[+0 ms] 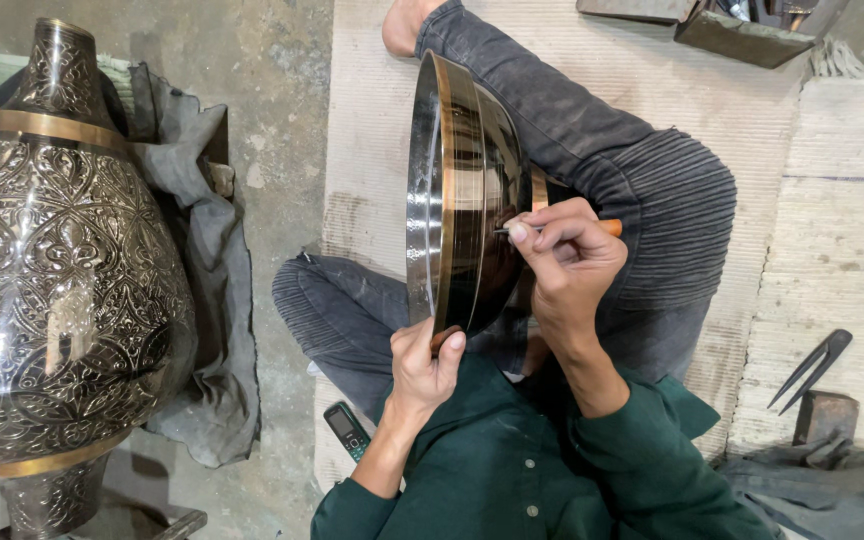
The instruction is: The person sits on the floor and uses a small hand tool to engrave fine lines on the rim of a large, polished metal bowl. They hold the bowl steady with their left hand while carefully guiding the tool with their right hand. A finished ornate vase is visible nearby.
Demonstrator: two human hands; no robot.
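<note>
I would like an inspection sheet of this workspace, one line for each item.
Surface: pale woven mat on a grey concrete floor; the person sits cross-legged on it.
Job's things: round metal bowl with brass-coloured bands, held on edge; thin tool with orange handle, tip at the bowl.
Clutter: mobile phone, dark divider tool, small metal block, grey cloth.
Grips: left hand holds the bowl's lower rim; right hand holds the tool like a pen.
Cables: nothing seen.
Surroundings: large engraved metal vase at the left; metal pieces at the top.
</note>
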